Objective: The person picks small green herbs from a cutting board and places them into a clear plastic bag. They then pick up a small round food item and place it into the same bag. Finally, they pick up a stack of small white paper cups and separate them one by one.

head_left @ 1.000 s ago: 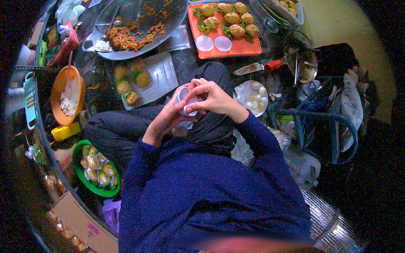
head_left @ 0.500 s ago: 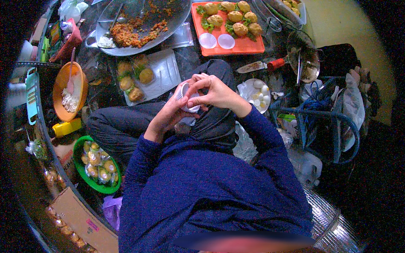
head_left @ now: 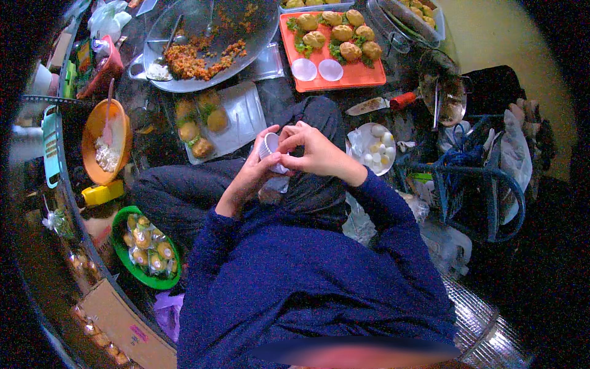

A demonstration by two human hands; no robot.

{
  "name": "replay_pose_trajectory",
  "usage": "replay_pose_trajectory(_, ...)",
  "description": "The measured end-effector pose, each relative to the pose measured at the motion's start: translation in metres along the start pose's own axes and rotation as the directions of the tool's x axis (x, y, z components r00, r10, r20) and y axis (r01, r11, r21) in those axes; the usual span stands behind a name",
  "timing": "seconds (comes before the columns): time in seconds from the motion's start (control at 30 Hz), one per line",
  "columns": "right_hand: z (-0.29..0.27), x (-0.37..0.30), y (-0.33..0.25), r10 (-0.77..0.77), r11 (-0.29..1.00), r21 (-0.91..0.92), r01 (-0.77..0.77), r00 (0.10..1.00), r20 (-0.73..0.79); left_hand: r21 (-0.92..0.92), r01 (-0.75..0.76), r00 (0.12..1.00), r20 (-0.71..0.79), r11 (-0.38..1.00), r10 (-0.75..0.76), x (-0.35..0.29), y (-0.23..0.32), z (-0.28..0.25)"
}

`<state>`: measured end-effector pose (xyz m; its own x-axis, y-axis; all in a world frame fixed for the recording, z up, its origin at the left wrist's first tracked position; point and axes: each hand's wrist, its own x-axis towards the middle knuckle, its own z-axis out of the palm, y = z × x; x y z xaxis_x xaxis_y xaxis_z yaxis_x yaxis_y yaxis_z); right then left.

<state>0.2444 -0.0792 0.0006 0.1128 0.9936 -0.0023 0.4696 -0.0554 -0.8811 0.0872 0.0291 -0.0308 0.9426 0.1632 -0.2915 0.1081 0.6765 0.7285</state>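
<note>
Over my lap, my left hand point(head_left: 247, 177) is closed around a small stack of white fluted paper cups point(head_left: 268, 146). My right hand point(head_left: 326, 155) pinches at the cups' edge with thumb and fingers; its fingertips partly cover the stack. Beyond them, an orange tray point(head_left: 359, 79) carries several golden brown filled pieces point(head_left: 350, 51) on green leaves, with two white paper cups point(head_left: 304, 69) at its near left. To the left of my hands, a clear plastic tray point(head_left: 243, 117) holds several round brown pieces point(head_left: 217, 120) with greens.
A large metal basin point(head_left: 230, 71) with orange-red filling sits far left. An orange bowl point(head_left: 92, 154) of white food and a green basket point(head_left: 126, 258) of wrapped pieces stand left. Right are a red-handled knife point(head_left: 369, 106), a plate point(head_left: 362, 132) of cut eggs and a dark blue crate point(head_left: 479, 169).
My right fingers have shifted slightly on the paper cups, and the stack's open rim shows more. The whole view has tilted a little, so the surroundings sit lower.
</note>
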Motion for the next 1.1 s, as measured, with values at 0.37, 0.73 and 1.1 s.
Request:
replay_pose_trajectory(0.37,-0.004,-0.013,-0.007,-0.085,0.983,-0.180,0.038,0.961,-0.262,0.107,0.007,1.000,-0.022,0.994,-0.005,0.008,-0.003,0.000)
replay_pose_trajectory(0.73,-0.004,0.004,0.006,0.262,0.781,0.574,-0.247,0.963,0.059,-0.035,-0.001,0.986,0.167,0.999,0.006,0.014,0.005,0.003)
replay_pose_trajectory(1.1,-0.008,0.003,-0.002,0.299,0.782,0.553,-0.288,0.951,0.073,-0.019,-0.045,0.984,0.171,0.999,0.048,0.016,0.005,0.005)
